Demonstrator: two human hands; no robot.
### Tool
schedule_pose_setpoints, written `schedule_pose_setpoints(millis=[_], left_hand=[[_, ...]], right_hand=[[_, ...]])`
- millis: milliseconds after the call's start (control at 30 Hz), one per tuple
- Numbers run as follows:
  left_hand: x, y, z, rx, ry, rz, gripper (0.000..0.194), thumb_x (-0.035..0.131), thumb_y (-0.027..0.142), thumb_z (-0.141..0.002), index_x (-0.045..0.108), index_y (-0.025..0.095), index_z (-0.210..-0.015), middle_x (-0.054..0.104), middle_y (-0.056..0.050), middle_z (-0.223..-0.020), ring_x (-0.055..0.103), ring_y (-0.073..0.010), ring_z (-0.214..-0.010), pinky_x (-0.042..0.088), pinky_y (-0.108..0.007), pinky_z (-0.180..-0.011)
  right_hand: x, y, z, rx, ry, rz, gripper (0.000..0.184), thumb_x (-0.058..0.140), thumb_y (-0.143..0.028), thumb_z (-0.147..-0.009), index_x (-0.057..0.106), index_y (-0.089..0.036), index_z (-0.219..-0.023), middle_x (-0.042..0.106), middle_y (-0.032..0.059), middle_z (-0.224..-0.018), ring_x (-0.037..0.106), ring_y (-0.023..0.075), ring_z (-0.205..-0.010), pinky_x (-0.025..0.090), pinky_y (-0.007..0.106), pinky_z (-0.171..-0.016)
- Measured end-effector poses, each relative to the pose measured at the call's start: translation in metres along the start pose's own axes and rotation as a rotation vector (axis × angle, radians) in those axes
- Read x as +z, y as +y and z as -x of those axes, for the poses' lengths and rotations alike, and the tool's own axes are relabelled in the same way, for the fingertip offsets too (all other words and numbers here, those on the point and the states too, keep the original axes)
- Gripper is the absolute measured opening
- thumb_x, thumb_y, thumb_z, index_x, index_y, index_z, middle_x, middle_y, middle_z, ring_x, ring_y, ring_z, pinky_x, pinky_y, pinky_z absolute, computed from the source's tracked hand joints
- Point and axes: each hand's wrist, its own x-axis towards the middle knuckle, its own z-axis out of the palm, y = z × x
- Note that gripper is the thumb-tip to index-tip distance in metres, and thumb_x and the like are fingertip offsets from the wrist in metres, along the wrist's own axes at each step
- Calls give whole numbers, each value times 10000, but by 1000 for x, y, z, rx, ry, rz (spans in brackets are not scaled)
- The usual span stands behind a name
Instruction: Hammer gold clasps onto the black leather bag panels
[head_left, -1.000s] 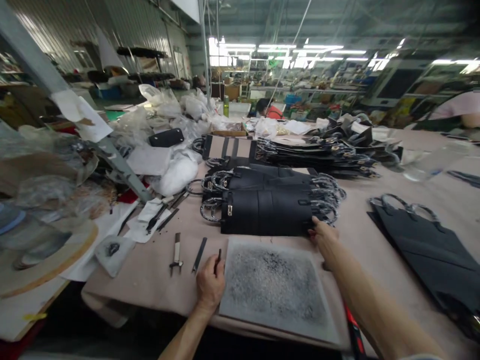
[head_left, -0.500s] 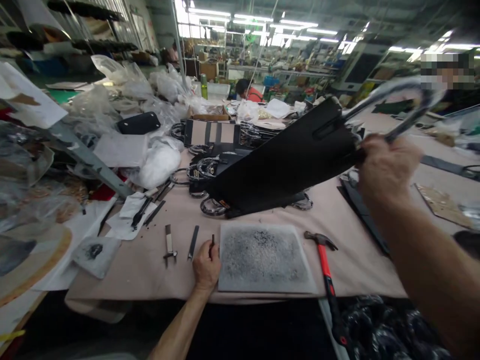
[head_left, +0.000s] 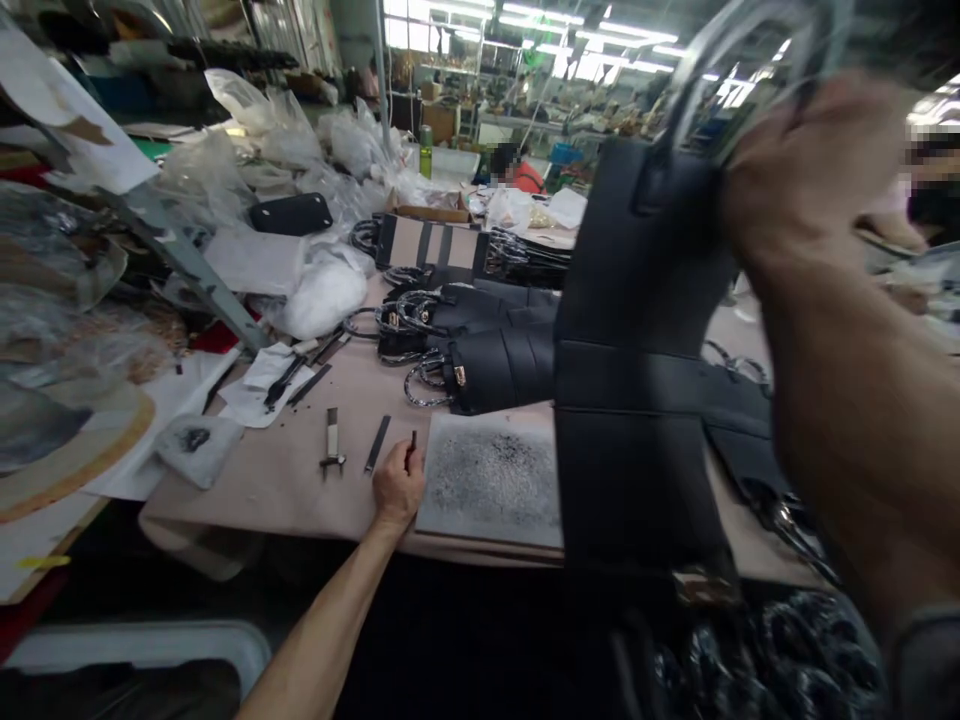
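Clear plastic bags [head_left: 326,295] heap over the far left of the cloth-covered counter [head_left: 292,470], with a slanting metal post [head_left: 184,260] crossing in front of part of the clutter. Folded black bag bodies [head_left: 502,370] lie beyond the speckled board [head_left: 487,480], their wrapped handles looping out to the left and a metal clasp [head_left: 460,376] showing on the nearest. A two-legged metal tool [head_left: 332,440] and a flat dark strip [head_left: 378,445] lie side by side, left of the left hand [head_left: 397,485]. A green bottle [head_left: 425,150] stands farther back, near a person in red [head_left: 529,178]; another person [head_left: 934,190] is cut off at the right edge.

The raised black bag panel [head_left: 634,300] hides the board's right side and the right part of the bag bodies. Its lower end fades into the dark below the counter's edge, where shiny wrapped loops [head_left: 810,640] are hard to make out. The right hand [head_left: 817,170] is blurred, and its fingertips cannot be seen clearly.

That hand is closed on the panel's upper end, beside the plastic-wrapped handle [head_left: 684,90], so the panel hangs below and to the left of it, in front of the counter. The left hand is curled around a short dark tool [head_left: 413,443], its tip poking up, at the board's left edge.
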Motion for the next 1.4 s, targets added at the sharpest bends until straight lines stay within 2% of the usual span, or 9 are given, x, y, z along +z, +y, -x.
schedule_pose_setpoints(millis=[100,167,267,500,600,700,967,1233,1400], left_hand=[[0,0,-1,-2,-4,-13,248,547,324,-904,711,167,-1006,770,-134,-931,728,-279,-867,531,-343,-770],[-1,-1,-1,4,-5,-13,245,556,328,-904,711,168,-1005,768,-128,-914,728,-271,-858,530,-334,-767],[-1,-2,-1,13,3,-9,252,559,342,-905,711,164,-999,767,-127,-907,726,-269,-847,528,-331,-761],[-5,3,-3,14,-24,-43,253,544,354,-918,706,173,-989,762,-117,-908,718,-258,-842,521,-321,-766],[-7,6,-4,3,-37,-57,251,545,354,-911,706,177,-988,762,-116,-926,712,-258,-855,519,-322,-776],[-8,8,-5,-6,-45,-65,242,550,345,-901,708,183,-987,764,-109,-931,708,-257,-866,516,-322,-785],[-10,14,-5,-18,-57,-74,256,541,330,-904,709,171,-1013,765,-127,-960,714,-267,-896,522,-335,-808],[-16,12,-7,-92,-79,31,233,546,326,-897,701,173,-977,756,-93,-909,703,-231,-854,528,-317,-796],[-23,31,-18,-178,-172,-99,184,588,304,-906,705,164,-923,755,-95,-855,704,-226,-824,505,-305,-781]], right_hand=[[50,-22,43,200,-179,-18,533,433,-375,-1037,528,94,-1273,583,313,-1268,600,333,-1188,445,547,-920],[91,-29,92,176,-333,-65,650,539,-415,-983,474,161,-1278,525,395,-1284,610,366,-1152,456,520,-871],[125,-26,177,34,-488,-140,631,648,-413,-919,485,-38,-1401,492,270,-1432,588,328,-1223,471,431,-937],[69,-9,367,-371,-761,-279,748,656,-514,-876,433,-168,-1501,356,200,-1603,348,400,-1464,313,595,-1173],[55,-5,414,-296,-759,-250,749,641,-420,-884,384,-142,-1530,331,222,-1613,290,434,-1489,275,638,-1180],[62,7,426,-234,-717,-310,668,518,-256,-921,341,-149,-1556,341,208,-1614,247,403,-1520,288,633,-1183],[74,22,394,-407,-882,-454,635,452,-123,-860,445,-113,-1495,360,158,-1622,231,340,-1540,250,597,-1228],[79,28,403,-445,-802,-462,638,408,-90,-831,485,-90,-1464,411,139,-1601,282,319,-1526,268,580,-1230],[87,29,418,-431,-610,-419,601,411,-117,-860,498,-122,-1454,458,119,-1573,345,308,-1499,294,565,-1214]])
